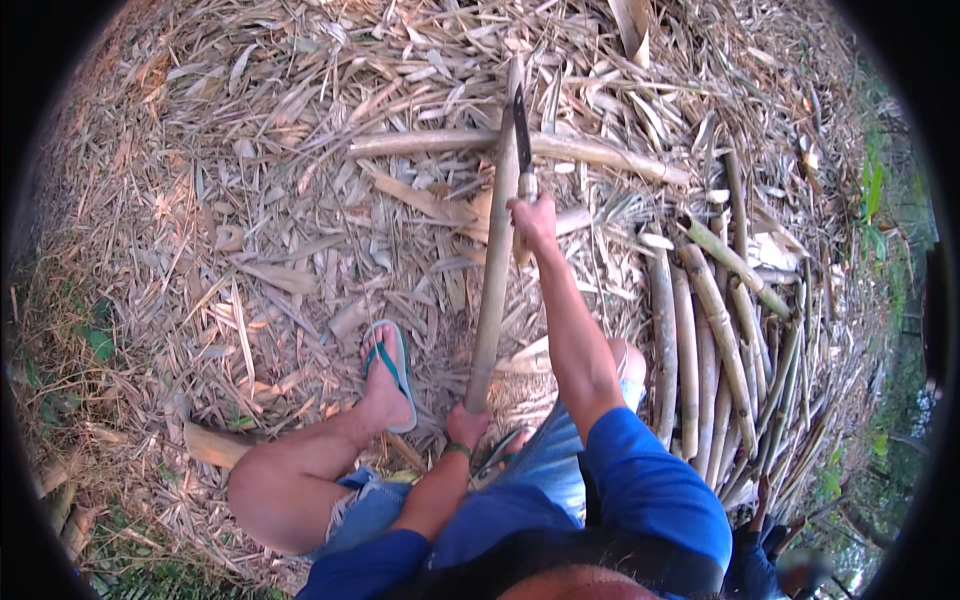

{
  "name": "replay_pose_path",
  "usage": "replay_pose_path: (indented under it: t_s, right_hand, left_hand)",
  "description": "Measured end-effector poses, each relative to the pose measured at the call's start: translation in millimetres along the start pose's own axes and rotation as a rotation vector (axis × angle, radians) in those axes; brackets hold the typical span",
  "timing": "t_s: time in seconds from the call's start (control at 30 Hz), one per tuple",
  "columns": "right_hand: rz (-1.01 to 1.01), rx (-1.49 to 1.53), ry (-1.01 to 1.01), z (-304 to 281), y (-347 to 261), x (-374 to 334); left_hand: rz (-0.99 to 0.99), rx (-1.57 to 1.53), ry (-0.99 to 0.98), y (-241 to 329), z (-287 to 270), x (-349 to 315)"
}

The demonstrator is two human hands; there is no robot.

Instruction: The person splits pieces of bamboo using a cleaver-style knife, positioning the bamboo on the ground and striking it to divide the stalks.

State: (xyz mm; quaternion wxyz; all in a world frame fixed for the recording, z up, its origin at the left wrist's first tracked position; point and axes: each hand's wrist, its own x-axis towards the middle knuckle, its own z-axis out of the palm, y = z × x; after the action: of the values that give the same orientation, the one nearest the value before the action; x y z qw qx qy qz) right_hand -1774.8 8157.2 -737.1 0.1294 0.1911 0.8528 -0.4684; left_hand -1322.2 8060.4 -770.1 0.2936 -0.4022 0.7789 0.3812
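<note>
A long, pale bamboo pole [492, 280] runs away from me and lies across a second bamboo pole [610, 158] set crosswise on the ground. My left hand [466, 425] is closed around its near end, close to my knees. In my right hand [534, 220] is the handle of a large knife [522, 135] with a long dark blade. That blade points away from me, along the right side of the pole near the crossing. From this view I cannot tell whether its edge touches the bamboo.
Dry leaves and bamboo sheaths [290, 200] cover the ground. Cut bamboo poles [715, 300] are piled on the right. My sandalled left foot [388, 375] is left of the pole. Part of another person [755, 560] shows at the lower right. Green plants grow at the right edge.
</note>
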Motion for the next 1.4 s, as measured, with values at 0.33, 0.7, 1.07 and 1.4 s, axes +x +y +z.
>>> replay_pose_path:
  t_s: [0.33,0.7,1.07,1.4]
  right_hand:
    - [-0.033,-0.113,0.113,-53.8,-29.8,6.3]
    - [-0.103,0.397,0.104,-75.6,-44.9,-68.8]
    - [-1.036,0.305,0.650,-271.3,-317.9,-121.0]
    - [-0.112,0.111,0.292,-37.0,-55.1,2.6]
  left_hand:
    - [0.036,0.113,0.206,54.4,24.6,-13.0]
    - [0.049,0.109,0.086,54.9,8.1,0.2]
    - [0.032,0.088,0.064,49.2,32.5,-0.1]
    - [0.040,0.089,-0.010,55.2,20.7,2.2]
